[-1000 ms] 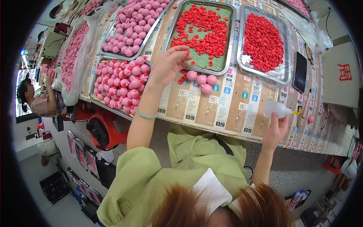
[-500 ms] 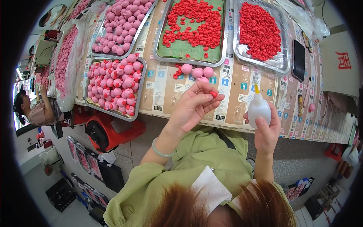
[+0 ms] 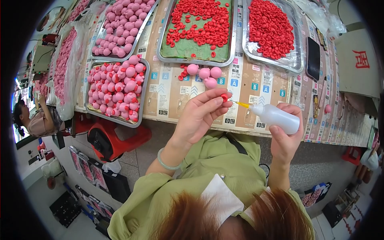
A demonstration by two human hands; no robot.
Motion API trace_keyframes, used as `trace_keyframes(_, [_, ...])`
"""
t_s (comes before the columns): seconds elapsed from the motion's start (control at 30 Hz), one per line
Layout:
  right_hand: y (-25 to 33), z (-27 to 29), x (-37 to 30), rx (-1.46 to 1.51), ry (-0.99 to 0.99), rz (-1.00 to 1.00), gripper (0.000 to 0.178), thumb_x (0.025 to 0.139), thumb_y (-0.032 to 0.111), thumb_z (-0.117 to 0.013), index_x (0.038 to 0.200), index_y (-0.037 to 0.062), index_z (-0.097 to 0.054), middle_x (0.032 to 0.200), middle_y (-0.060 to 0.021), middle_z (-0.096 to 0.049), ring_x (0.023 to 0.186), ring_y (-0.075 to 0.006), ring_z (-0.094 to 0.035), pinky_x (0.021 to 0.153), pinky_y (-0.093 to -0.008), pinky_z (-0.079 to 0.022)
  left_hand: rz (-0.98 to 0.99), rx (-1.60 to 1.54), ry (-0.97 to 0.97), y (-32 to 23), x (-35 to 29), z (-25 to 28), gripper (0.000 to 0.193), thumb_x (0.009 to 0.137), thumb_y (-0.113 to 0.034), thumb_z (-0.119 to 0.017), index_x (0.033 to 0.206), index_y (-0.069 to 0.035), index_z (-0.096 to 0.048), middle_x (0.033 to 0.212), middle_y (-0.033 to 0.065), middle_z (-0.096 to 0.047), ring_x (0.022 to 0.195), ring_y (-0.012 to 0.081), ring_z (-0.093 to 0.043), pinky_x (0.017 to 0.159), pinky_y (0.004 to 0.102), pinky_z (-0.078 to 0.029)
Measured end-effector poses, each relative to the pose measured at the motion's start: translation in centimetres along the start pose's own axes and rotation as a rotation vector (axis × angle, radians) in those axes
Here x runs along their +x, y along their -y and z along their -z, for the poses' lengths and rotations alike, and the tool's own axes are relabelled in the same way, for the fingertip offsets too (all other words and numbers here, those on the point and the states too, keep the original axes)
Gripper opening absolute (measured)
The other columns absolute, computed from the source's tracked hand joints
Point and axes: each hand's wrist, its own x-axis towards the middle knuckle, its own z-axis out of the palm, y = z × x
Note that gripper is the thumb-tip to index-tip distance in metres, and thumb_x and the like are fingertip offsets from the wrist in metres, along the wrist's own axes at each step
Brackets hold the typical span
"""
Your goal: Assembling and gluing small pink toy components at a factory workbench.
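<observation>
Above the table edge, left hand (image 3: 200,116) pinches red cap (image 3: 224,97).

Light: bright, even | shadows: soft | glare: seen on foil tray (image 3: 294,64) | edges: bent, blackened by fisheye

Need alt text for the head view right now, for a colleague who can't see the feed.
Seen from above, the left hand pinches a small red cap while the right hand aims the yellow nozzle of a white squeeze bottle at it. Beyond on the table lie four loose pink balls and metal trays of red caps and pink balls.
</observation>
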Motion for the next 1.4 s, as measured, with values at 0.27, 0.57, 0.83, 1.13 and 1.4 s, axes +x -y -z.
trace_keyframes(0.27, [0.1,-0.3,0.0,-0.228,0.008,0.271,0.043,0.058,0.006,-0.073,0.091,0.0027,-0.046,0.089,-0.0087,-0.048,0.082,-0.0155,-0.047,0.073,-0.0258,-0.04,0.12,-0.225,0.046,0.2,-0.1,0.6,0.024,0.082,-0.009,-0.05,0.104,-0.001,-0.049,0.094,0.0072,-0.056,0.083,0.0129,-0.055,0.072,0.0236,-0.046])
trace_keyframes(0.57, [-0.1,-0.9,0.2,-0.347,-0.002,0.267,0.037,0.06,0.013,-0.071,0.088,0.0026,-0.048,0.084,-0.0058,-0.048,0.077,-0.0123,-0.046,0.069,-0.0232,-0.038,0.143,-0.214,0.041,0.2,-0.1,0.7,0.024,0.082,-0.01,-0.051,0.104,-0.001,-0.049,0.09,0.0066,-0.056,0.08,0.0124,-0.055,0.071,0.024,-0.046])
trace_keyframes(0.83, [-0.3,-0.8,0.1,-0.356,0.001,0.239,0.037,0.061,0.014,-0.072,0.088,0.003,-0.049,0.082,-0.0048,-0.049,0.076,-0.0115,-0.046,0.068,-0.0228,-0.038,0.139,-0.219,0.01,0.2,-0.2,0.6,0.025,0.083,-0.009,-0.048,0.107,0.0,-0.047,0.091,0.0084,-0.057,0.079,0.0137,-0.056,0.07,0.0249,-0.048])
trace_keyframes(1.13, [-0.2,-0.7,0.3,-0.385,0.072,0.286,0.038,0.058,0.006,-0.075,0.086,0.0022,-0.049,0.082,-0.0051,-0.048,0.073,-0.0125,-0.048,0.064,-0.0231,-0.04,0.144,-0.244,0.031,0.4,-0.2,0.7,0.023,0.083,-0.01,-0.049,0.104,-0.001,-0.048,0.09,0.0066,-0.056,0.08,0.0133,-0.055,0.071,0.0246,-0.047])
trace_keyframes(1.4, [-0.3,-0.5,0.0,-0.323,0.022,0.25,0.037,0.061,0.006,-0.072,0.088,0.0017,-0.048,0.084,-0.0052,-0.049,0.075,-0.0129,-0.05,0.064,-0.023,-0.041,0.179,-0.252,0.049,0.5,-0.3,1.0,0.023,0.082,-0.01,-0.05,0.103,-0.001,-0.049,0.09,0.006,-0.056,0.081,0.0133,-0.055,0.072,0.0241,-0.046])
